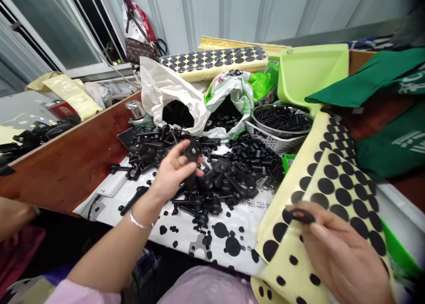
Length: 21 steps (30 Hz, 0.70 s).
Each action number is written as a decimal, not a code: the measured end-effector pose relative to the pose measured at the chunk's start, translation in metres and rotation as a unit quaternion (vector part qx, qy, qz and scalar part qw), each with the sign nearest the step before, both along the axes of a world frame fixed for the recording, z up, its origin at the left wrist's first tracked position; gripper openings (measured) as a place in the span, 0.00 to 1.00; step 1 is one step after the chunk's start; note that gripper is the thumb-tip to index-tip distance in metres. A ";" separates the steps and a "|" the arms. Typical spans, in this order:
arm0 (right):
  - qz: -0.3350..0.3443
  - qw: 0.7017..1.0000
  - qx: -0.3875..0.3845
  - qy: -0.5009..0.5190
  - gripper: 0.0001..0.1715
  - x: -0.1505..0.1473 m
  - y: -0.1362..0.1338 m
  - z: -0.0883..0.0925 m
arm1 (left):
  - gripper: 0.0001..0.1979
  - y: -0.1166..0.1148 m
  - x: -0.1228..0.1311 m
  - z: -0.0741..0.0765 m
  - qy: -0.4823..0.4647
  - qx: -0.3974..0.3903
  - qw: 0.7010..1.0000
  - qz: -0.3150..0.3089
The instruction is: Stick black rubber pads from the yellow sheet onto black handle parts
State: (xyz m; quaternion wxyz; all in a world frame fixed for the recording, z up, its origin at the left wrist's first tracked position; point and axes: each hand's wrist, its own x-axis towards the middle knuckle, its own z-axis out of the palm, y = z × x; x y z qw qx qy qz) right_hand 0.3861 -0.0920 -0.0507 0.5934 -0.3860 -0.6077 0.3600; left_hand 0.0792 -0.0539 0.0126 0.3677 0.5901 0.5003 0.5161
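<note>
My left hand (172, 171) is closed around a black plastic part with a round disc-like end (192, 151), held up over the pile. In my right hand (341, 246), a black round adhesive pad (299, 215) is pinched between thumb and fingers, seen at a slant. That hand is just above yellow backing sheets (292, 246) carrying rows of black round pads. Below my left hand lies a heap of black plastic parts (226, 180) with stems and round ends. Short black tubes (250, 153) are heaped behind it.
Behind the heap stand a white bag (166, 80) and a green-white bag (232, 91) of black parts. A bowl of black pieces (282, 118) rests in a white basket (275, 139). A lime-green dustpan (314, 69) is behind. Another person's arm (16, 217) shows at left.
</note>
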 end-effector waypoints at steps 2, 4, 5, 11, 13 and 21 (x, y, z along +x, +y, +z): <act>0.064 0.993 -0.056 0.079 0.06 -0.008 0.006 0.009 | 0.33 -0.022 0.035 -0.012 -0.189 -0.117 0.973 -0.066; 0.102 0.982 -0.104 0.122 0.06 -0.015 0.008 0.016 | 0.32 -0.037 0.065 -0.026 -0.288 -0.193 0.932 -0.106; 0.115 0.976 -0.127 0.133 0.07 -0.018 0.007 0.018 | 0.31 -0.041 0.078 -0.033 -0.316 -0.218 0.916 -0.115; 0.131 0.929 -0.275 0.212 0.09 -0.031 -0.009 0.028 | 0.27 -0.048 0.115 -0.056 -0.345 -0.265 0.892 -0.125; 0.138 0.918 -0.296 0.226 0.06 -0.032 -0.011 0.030 | 0.26 -0.048 0.118 -0.057 -0.339 -0.255 0.897 -0.128; 0.166 0.902 -0.328 0.226 0.11 -0.035 -0.013 0.028 | 0.26 -0.052 0.120 -0.058 -0.325 -0.242 0.907 -0.115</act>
